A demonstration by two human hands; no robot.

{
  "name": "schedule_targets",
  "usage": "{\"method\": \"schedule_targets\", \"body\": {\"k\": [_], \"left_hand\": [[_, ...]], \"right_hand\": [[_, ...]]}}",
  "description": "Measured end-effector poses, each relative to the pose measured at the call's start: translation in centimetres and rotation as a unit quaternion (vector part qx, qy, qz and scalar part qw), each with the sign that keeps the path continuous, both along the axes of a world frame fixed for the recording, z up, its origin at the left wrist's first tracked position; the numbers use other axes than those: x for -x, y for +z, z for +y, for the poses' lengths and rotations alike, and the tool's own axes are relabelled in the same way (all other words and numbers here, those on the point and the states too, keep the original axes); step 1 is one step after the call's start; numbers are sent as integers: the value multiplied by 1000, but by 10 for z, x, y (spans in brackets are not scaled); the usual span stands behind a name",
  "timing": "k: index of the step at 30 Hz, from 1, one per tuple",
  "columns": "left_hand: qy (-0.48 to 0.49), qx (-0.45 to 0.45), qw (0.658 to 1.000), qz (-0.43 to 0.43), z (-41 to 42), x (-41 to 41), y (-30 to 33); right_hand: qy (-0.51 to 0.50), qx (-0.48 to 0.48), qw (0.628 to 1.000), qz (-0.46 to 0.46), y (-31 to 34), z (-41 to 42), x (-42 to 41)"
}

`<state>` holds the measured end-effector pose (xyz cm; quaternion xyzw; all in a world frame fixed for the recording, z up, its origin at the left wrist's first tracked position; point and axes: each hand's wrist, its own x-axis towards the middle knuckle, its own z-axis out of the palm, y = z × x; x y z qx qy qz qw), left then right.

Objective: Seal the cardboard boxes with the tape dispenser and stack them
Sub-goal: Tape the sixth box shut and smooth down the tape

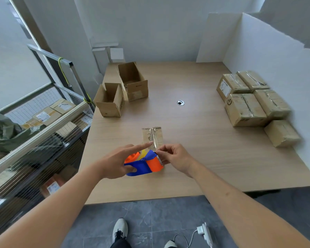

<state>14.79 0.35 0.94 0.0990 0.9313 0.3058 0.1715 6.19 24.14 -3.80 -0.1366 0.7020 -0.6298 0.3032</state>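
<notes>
Small box near end hidden behind tape dispenser; labels unreadable

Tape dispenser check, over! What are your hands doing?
Left hand holds tape dispenser. Right hand pinches tape end. Box underneath. Nothing blocking.

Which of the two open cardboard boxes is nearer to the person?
The shorter open box, at the table's left edge; the taller open box stands behind it, closer to the wall.
</notes>
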Motion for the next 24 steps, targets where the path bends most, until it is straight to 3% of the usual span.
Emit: {"method": "schedule_targets", "body": {"k": [5,17,20,24], "left_hand": [[9,3,1000,8,-6,-1,6],[6,-1,1000,27,-11,19,24],[4,-9,1000,20,-14,23,26],[-33,28,999,6,-18,31,28]], "right_hand": [[31,2,999,-15,12,6,6],[-5,23,998,64,36,-1,24],[10,-13,994,106,43,-1,33],[69,-130,967,206,55,-4,42]]}}
